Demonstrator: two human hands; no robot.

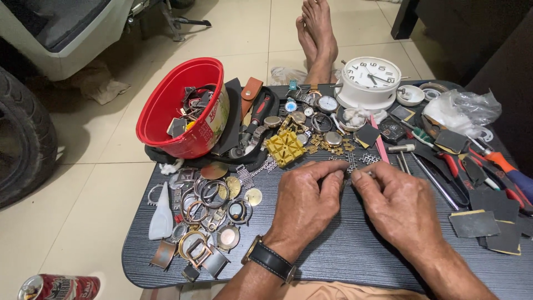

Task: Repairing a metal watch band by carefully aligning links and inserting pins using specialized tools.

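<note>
While both hands meet at the fingertips, I keep my left hand (304, 201) and right hand (401, 206) pinched together on a small metal watch-band link (351, 166), just above the tabletop (344, 250). Steady grip, wrists low, w/ tools right of them.

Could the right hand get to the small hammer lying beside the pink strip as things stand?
Probably yes: the hammer lies just beyond the right hand, nothing stacked on it; only pins lie between.
</note>
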